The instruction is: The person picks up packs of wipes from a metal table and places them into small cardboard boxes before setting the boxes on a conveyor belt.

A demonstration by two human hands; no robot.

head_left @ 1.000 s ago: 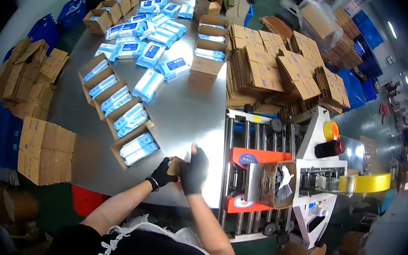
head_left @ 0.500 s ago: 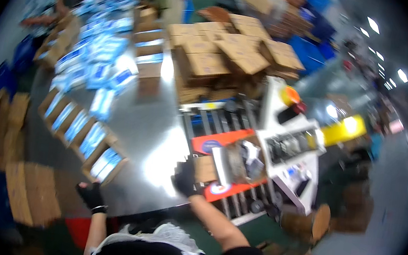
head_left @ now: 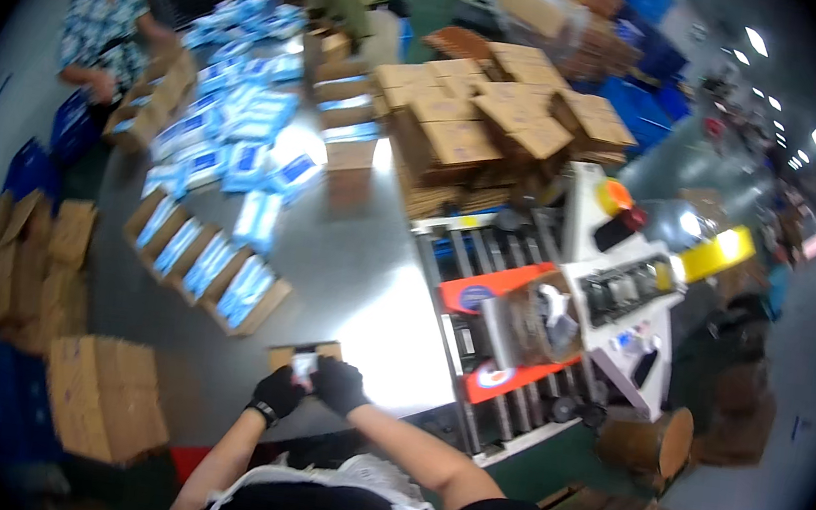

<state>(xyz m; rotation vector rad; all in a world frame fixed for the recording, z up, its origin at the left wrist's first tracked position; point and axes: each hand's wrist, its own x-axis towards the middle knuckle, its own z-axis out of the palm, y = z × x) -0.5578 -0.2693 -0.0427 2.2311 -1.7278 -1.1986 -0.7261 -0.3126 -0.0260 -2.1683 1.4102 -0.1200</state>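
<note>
A small brown cardboard box (head_left: 280, 356) with a whitish patch on top lies at the near edge of the metal table, between my gloved hands. My left hand (head_left: 279, 392), in a black glove, has its fingers curled at the box's near left side. On the right side, my right hand (head_left: 338, 386), gloved the same way, is closed over the box's edge. The gloves cover much of the box. Just beyond stands a row of open cartons (head_left: 214, 278) filled with blue-and-white packets.
Loose blue-and-white packets (head_left: 242, 125) spread over the far part of the metal table (head_left: 327, 256). At right runs a roller conveyor (head_left: 501, 407) with a taping machine, beyond it stacked flat cartons (head_left: 452, 129). Two people work at the far end. More cartons (head_left: 105, 397) stand at left.
My right hand has come away from the conveyor to the table's near edge, and the brown box once beside it there is gone from the rollers. My left hand has moved right to meet it.
</note>
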